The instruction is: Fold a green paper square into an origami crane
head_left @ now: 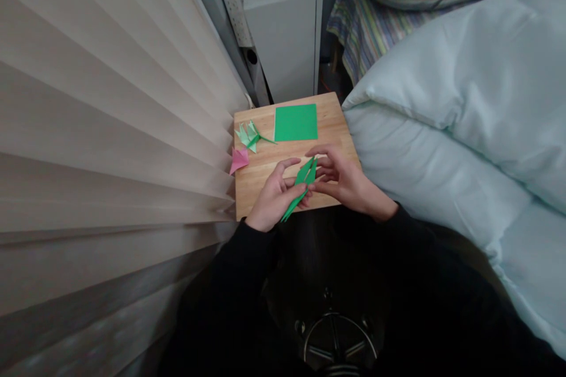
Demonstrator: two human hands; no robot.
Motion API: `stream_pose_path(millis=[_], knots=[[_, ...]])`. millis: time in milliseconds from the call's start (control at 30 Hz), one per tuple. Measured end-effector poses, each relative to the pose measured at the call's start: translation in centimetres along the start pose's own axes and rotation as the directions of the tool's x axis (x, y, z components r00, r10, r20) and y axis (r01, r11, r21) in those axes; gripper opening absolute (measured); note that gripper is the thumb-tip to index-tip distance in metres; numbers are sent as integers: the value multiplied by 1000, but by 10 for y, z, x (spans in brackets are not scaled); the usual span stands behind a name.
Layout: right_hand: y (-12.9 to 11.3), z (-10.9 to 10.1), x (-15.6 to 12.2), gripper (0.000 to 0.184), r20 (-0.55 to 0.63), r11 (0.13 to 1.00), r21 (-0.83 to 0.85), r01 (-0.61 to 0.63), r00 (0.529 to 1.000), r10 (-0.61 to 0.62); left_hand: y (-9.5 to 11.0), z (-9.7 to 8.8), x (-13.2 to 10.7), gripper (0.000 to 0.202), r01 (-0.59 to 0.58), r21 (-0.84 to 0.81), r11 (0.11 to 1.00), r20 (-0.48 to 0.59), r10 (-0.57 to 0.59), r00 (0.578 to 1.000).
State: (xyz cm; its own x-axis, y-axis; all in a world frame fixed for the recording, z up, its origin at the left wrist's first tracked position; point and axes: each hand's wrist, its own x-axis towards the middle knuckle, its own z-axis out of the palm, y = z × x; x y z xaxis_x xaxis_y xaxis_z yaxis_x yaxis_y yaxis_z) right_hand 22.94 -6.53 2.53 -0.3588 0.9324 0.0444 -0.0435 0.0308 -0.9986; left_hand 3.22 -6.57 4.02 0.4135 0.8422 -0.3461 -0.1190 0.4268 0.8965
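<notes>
Between my hands, over the near part of a small wooden table, is a folded green origami paper, long and narrow with split points at its ends. My left hand grips it near the middle, thumb on top and fingers beneath. My right hand pinches its right edge with thumb and fingertips, the index finger arched over the upper tip. Beyond them lies a flat stack of green square paper. To its left sit a folded green paper piece with pale pleated parts and a pink folded paper piece.
A pleated cream curtain borders the table's left side. Behind the table stands a white cabinet, beside a power strip. A pale blue duvet presses along the right edge. A stool base shows below.
</notes>
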Motion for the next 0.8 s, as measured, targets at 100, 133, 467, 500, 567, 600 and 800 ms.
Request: stream_pose_path(millis=[100,133,467,500,567,600,800], knots=[[-3,-1,-1,33,94,995,83,-57,994,49,6,-4,-4,89,66,-19,998,80,-65,995],[-4,-1,-1,29,104,992,97,-74,992,64,7,-6,-4,91,90,-21,996,93,-87,992],[0,6,5,27,-538,988,94,121,842,-52,3,2,-4,94,-136,-151,979,-91,123,988],[2,8,6,28,-577,987,93,132,815,-55,1,6,-3,95,-174,-112,978,-93,164,982],[7,11,7,30,-611,986,85,142,789,-62,-3,13,-2,91,-250,-32,968,-104,245,964],[8,13,7,31,-613,987,71,141,787,-68,-5,16,-1,90,-299,7,954,-140,297,945],[11,23,4,32,-607,990,-70,123,782,-140,-11,18,6,83,-444,190,876,-200,477,856]])
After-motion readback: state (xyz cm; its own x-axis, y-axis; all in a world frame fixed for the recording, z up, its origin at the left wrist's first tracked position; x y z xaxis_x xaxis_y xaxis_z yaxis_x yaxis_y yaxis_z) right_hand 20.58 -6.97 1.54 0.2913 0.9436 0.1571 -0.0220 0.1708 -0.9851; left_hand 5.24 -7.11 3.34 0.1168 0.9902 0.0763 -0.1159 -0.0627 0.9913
